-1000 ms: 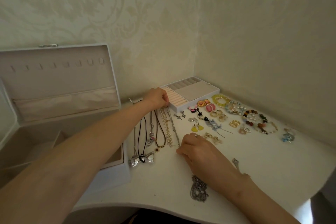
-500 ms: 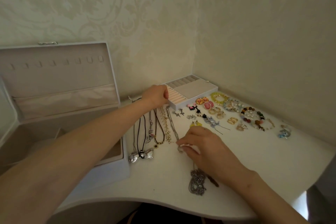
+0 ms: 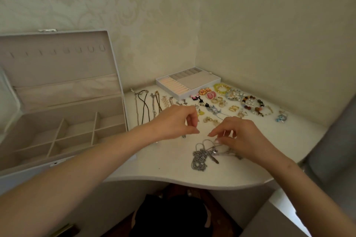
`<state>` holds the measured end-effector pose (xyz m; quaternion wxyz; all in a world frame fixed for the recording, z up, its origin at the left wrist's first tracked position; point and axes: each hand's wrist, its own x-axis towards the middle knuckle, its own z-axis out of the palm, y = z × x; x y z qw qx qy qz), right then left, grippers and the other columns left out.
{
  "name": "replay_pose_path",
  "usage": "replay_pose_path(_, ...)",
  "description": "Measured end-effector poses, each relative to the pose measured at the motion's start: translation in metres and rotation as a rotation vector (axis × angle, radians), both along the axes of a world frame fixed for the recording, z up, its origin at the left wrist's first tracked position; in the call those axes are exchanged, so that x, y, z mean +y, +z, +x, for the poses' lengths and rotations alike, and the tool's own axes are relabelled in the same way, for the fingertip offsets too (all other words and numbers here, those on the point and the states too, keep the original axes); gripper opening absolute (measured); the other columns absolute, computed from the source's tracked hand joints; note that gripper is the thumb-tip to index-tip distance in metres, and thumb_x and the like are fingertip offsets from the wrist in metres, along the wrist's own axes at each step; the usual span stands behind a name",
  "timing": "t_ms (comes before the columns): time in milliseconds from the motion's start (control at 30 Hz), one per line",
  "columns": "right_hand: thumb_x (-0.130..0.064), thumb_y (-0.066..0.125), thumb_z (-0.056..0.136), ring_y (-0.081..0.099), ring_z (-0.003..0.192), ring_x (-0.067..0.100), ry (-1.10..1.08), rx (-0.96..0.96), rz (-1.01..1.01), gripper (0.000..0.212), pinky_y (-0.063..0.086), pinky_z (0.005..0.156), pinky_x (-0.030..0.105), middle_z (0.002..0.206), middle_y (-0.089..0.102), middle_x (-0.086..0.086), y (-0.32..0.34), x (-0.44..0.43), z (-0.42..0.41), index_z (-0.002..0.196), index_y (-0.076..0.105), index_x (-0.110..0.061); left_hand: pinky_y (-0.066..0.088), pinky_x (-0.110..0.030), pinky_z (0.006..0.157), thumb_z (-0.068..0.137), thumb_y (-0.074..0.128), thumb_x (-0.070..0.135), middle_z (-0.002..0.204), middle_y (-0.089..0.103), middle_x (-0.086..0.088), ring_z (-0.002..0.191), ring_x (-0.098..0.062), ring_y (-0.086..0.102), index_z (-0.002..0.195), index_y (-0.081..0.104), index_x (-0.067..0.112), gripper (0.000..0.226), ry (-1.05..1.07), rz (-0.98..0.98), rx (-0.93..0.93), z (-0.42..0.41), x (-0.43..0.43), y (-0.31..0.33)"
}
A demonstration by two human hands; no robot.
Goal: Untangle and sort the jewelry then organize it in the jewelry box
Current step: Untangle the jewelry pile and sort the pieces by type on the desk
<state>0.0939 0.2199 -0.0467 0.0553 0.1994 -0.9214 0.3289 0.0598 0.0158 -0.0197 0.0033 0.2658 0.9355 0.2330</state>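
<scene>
Since the earlier frames, the left hand [image 3: 176,121] has withdrawn from the ring tray [image 3: 189,82] to the middle of the table [image 3: 167,167], fingers curled and thumb and forefinger tips close together; whether they pinch a fine chain cannot be determined. Right hand [image 3: 240,137] fingers are curled, fingertips [image 3: 217,141] pinching a loop of the silver chain tangle [image 3: 200,158], which lies near the table's front edge, long axis running left to right, its right end hidden under the palm. Lower ends of the laid-out necklaces [image 3: 146,106] beside the open jewelry box [image 3: 123,102] are covered by the left forearm.
</scene>
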Motion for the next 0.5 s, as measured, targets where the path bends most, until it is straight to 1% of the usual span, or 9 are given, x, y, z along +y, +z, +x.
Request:
replay_pose_path(100, -0.013, 0.079, 0.074, 0.053, 0.078, 0.007, -0.002, -0.038, 0.038, 0.025, 0.04, 0.071, 0.023, 0.08, 0.062, -0.006, 0.003, 0.007, 0.007, 0.073, 0.07, -0.036, 0.033, -0.011, 0.057, 0.076, 0.076, 0.033, 0.071, 0.053, 0.017, 0.063, 0.002, 0.046, 0.08, 0.055, 0.027, 0.023, -0.078, -0.015, -0.115, 0.016, 0.004, -0.002)
replay_pose_path(167, -0.018, 0.08, 0.073, 0.052, 0.079, 0.008, 0.013, -0.067, 0.078, 0.02, 0.042, 0.073, 0.026, 0.08, 0.06, -0.007, 0.002, 0.01, 0.012, 0.075, 0.07, -0.035, 0.032, -0.014, 0.057, 0.073, 0.078, 0.036, 0.078, 0.056, 0.016, 0.066, 0.001, 0.045, 0.088, 0.058, 0.025, 0.028, -0.128, -0.059, -0.198, 0.024, 0.007, -0.006)
replay_pose_path(233, -0.021, 0.079, 0.074, 0.052, 0.081, 0.009, 0.021, -0.073, 0.128, 0.016, 0.043, 0.076, 0.029, 0.081, 0.058, -0.008, -0.002, 0.009, 0.015, 0.079, 0.07, -0.033, 0.032, -0.016, 0.058, 0.071, 0.079, 0.038, 0.087, 0.057, 0.013, 0.07, 0.002, 0.043, 0.095, 0.059, 0.023, 0.035, -0.164, -0.15, -0.209, 0.028, 0.01, -0.011)
replay_pose_path(267, -0.022, 0.078, 0.075, 0.051, 0.08, 0.008, 0.019, -0.069, 0.141, 0.016, 0.043, 0.076, 0.03, 0.081, 0.057, -0.009, -0.004, 0.008, 0.016, 0.078, 0.069, -0.034, 0.033, -0.016, 0.059, 0.071, 0.079, 0.037, 0.089, 0.056, 0.011, 0.071, 0.001, 0.043, 0.096, 0.059, 0.022, 0.035, -0.176, -0.181, -0.203, 0.029, 0.01, -0.013)
replay_pose_path(367, -0.023, 0.076, 0.077, 0.049, 0.08, 0.005, 0.011, -0.06, 0.138, 0.024, 0.043, 0.076, 0.029, 0.081, 0.058, -0.009, -0.007, 0.008, 0.016, 0.068, 0.059, -0.038, 0.034, -0.014, 0.06, 0.077, 0.075, 0.031, 0.087, 0.053, 0.011, 0.071, 0.0, 0.044, 0.094, 0.061, 0.02, 0.025, -0.199, -0.194, -0.195, 0.027, 0.01, -0.015)
replay_pose_path(433, -0.025, 0.075, 0.078, 0.047, 0.079, 0.003, 0.013, -0.055, 0.175, 0.023, 0.041, 0.075, 0.027, 0.082, 0.058, -0.01, -0.008, 0.008, 0.015, 0.069, 0.058, -0.038, 0.037, -0.018, 0.066, 0.081, 0.072, 0.026, 0.087, 0.052, 0.01, 0.075, -0.004, 0.047, 0.09, 0.059, 0.02, 0.017, -0.201, -0.191, -0.196, 0.026, 0.009, -0.013)
replay_pose_path(500, -0.026, 0.075, 0.079, 0.048, 0.076, 0.003, 0.015, -0.055, 0.159, 0.02, 0.041, 0.072, 0.025, 0.08, 0.058, -0.011, -0.007, 0.008, 0.014, 0.073, 0.059, -0.037, 0.04, -0.022, 0.071, 0.083, 0.07, 0.024, 0.082, 0.051, 0.013, 0.078, -0.007, 0.049, 0.088, 0.056, 0.021, 0.015, -0.198, -0.175, -0.198, 0.026, 0.007, -0.012)
